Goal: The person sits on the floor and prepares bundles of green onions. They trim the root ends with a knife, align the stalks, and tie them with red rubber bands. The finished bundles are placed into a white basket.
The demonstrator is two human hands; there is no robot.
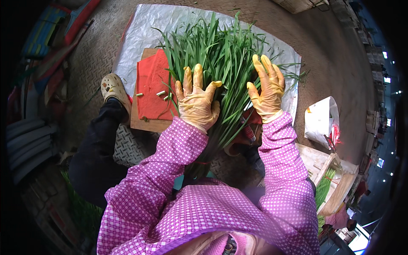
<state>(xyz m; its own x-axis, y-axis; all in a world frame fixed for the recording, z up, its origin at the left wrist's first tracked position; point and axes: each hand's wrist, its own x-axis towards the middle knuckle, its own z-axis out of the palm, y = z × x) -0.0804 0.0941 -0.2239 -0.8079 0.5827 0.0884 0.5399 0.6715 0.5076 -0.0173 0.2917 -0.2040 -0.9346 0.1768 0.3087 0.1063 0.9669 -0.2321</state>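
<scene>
A large bundle of long flat green leaves (220,54), which look like garlic chives, spreads over a wooden board and runs back toward my lap. My left hand (197,98), in a stained yellowish glove, rests against its left side with the fingers spread. On the other side my right hand (267,91), gloved alike, has its fingers apart beside the leaves. Something small and white shows by its palm; what it is cannot be told. Under the leaves, a red cloth (153,86) covers part of the wooden board (148,125). Several short pale stem pieces (161,93) lie on the cloth.
A whitish plastic sheet (143,35) lies beneath, with loose leaf scraps. To the right stand a white bag (320,119) and a crate (342,188) of tied green stalks (325,188). My clog (114,86) is left of the board, on textured metal flooring (86,60).
</scene>
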